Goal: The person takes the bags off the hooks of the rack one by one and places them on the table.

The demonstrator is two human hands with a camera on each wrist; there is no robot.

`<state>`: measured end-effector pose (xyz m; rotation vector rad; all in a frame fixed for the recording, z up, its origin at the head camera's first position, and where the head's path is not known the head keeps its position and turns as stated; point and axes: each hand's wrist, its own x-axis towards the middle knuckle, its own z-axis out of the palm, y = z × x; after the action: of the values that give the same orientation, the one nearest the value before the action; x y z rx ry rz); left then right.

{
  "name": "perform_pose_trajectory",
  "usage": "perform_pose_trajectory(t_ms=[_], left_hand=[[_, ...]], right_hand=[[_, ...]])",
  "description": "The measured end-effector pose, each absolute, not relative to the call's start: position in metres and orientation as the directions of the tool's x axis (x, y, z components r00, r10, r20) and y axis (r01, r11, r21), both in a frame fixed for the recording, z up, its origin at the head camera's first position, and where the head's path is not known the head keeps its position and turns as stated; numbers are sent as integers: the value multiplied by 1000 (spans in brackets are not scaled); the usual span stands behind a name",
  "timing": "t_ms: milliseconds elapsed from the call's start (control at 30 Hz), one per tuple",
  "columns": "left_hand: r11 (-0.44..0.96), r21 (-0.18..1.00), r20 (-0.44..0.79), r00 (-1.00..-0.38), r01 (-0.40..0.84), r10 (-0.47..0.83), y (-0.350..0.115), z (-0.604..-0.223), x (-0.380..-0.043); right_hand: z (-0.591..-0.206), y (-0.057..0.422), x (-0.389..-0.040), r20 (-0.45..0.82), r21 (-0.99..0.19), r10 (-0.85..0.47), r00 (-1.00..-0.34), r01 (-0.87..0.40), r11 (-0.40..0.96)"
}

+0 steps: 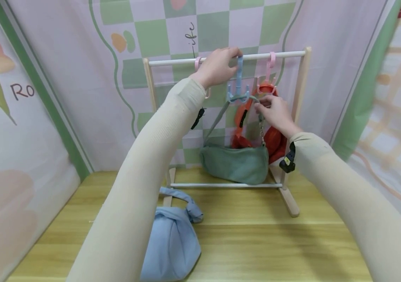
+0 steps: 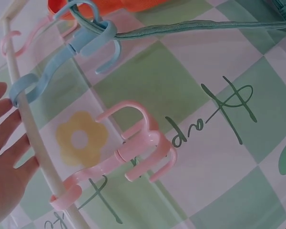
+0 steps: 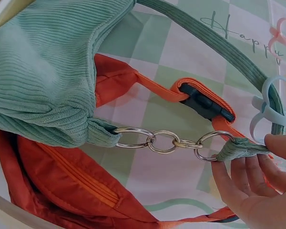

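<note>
A green corduroy shoulder bag (image 1: 235, 164) hangs by its strap from a light blue hook (image 1: 238, 78) on the rail. My right hand (image 1: 277, 113) pinches the strap's fabric end between thumb and fingers, just above the metal chain (image 3: 164, 142). Over the blue hook's prongs lies the green strap (image 3: 214, 43). My left hand (image 1: 219, 66) is up at the rail, fingers extended, fingertips right at the top curl of the blue hook. In the left wrist view, its fingers (image 2: 9, 129) look straight and spread beside the white rail (image 2: 40, 148).
An orange-red waist bag (image 1: 274, 143) hangs from a pink hook (image 1: 270, 70) at the right, behind the green bag. Another pink hook (image 2: 143, 143) hangs bare at the left. A pale blue bag (image 1: 172, 243) lies on the wooden table (image 1: 242, 243) in front of the rack.
</note>
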<state>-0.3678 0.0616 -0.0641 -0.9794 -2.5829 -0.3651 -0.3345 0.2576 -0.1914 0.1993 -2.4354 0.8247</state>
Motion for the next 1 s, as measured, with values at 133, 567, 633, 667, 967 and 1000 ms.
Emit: perform_pose_trajectory(t_ms=[133, 567, 633, 667, 967, 1000], left_hand=[[732, 106, 416, -698, 673, 582, 62, -65, -367], [732, 85, 428, -688, 676, 586, 67, -66, -366], [732, 82, 427, -688, 676, 587, 67, -66, -365], [732, 84, 425, -689, 676, 587, 68, -66, -365], [726, 57, 451, -667, 685, 594, 71, -67, -365], [728, 51, 454, -665, 683, 593, 70, -68, -366]], right_hand=[[-186, 257, -332, 528, -540, 54, -848, -287, 791], [-173, 258, -324, 514, -567, 99, -852, -251, 785], [-171, 258, -323, 515, -560, 106, -850, -241, 793], [-170, 257, -323, 517, -554, 108, -849, -236, 799], [-157, 256, -324, 573, -461, 107, -812, -212, 862], [-156, 255, -325, 583, -450, 102, -806, -215, 867]])
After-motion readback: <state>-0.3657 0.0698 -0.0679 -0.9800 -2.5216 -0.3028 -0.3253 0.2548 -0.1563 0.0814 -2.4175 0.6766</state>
